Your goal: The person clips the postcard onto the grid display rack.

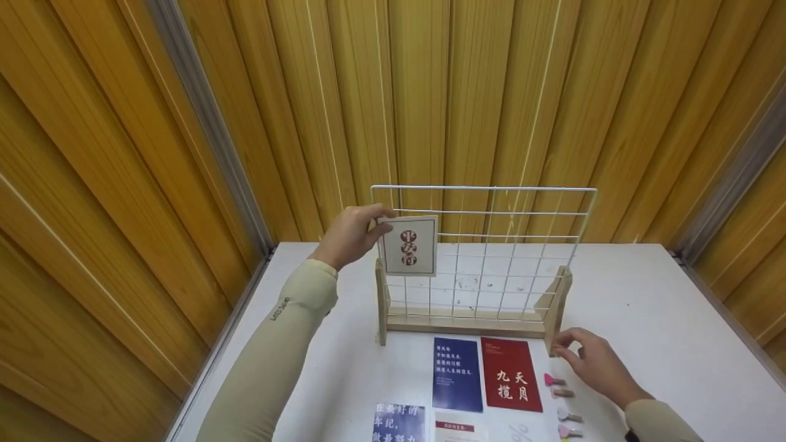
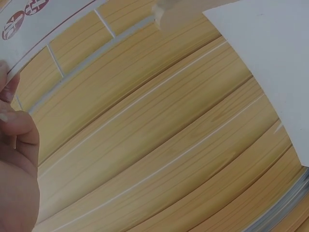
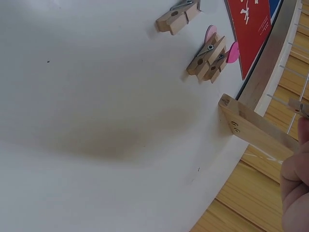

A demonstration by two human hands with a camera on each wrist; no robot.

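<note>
A white card with red round characters (image 1: 408,247) is held by my left hand (image 1: 351,235) at its upper left corner, thumb in front. The card is upright at the left upper part of a white wire grid (image 1: 491,188) on a wooden stand (image 1: 466,324). Part of the card (image 2: 29,43) also shows in the left wrist view. My right hand (image 1: 599,363) is low, near the stand's right foot (image 1: 557,313). In the right wrist view its fingers pinch a small wooden clothespin (image 3: 299,107), partly cut off by the frame edge.
On the white table (image 1: 645,307) before the stand lie a blue card (image 1: 457,376), a red card (image 1: 513,362), a purple-blue card (image 1: 399,423) and a pale card (image 1: 457,433). Several clothespins (image 1: 562,393) line up right of them. Wood-plank walls (image 1: 466,92) surround the table.
</note>
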